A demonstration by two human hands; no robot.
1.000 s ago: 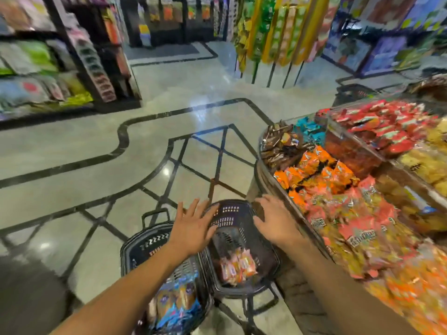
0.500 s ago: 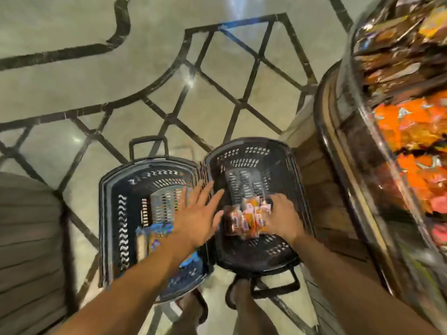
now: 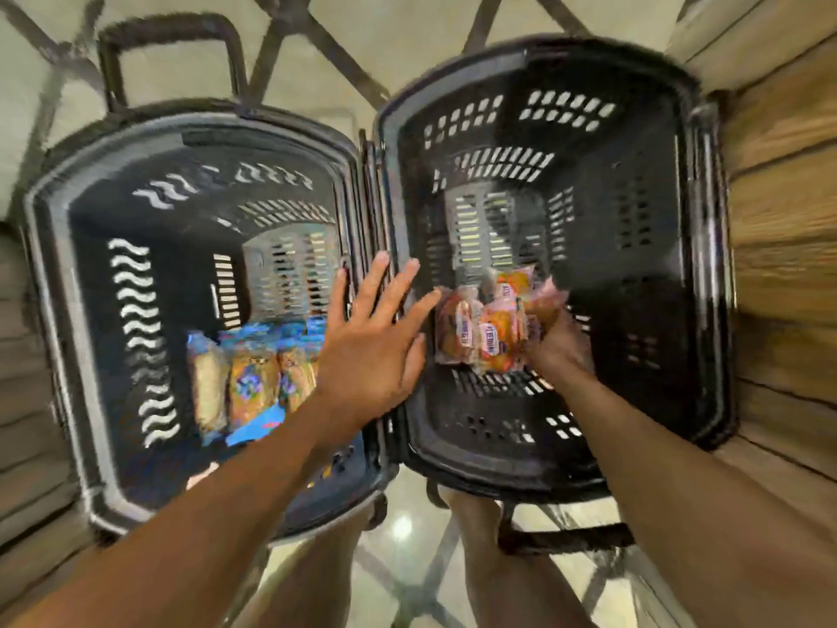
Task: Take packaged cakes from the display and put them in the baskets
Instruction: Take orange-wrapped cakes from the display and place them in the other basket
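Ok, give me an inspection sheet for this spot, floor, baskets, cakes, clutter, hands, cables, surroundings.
Surface: pale polished floor with dark inlaid lines.
Job's things: left basket holds blue-wrapped cakes; right basket holds orange-wrapped cakes. The baskets stand side by side, rims close together.
Clutter: nothing seen.
Hands: left hand open, fingers spread, over the two adjoining rims; right hand down inside the right basket at the orange-wrapped cakes, grip blurred.
Cables: nothing seen.
Surroundings: wooden panelling right of the right basket; the person's legs below.

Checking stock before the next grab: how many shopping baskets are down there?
2. A black plastic basket on the left holding blue-wrapped cakes; another black basket on the right holding orange-wrapped cakes.
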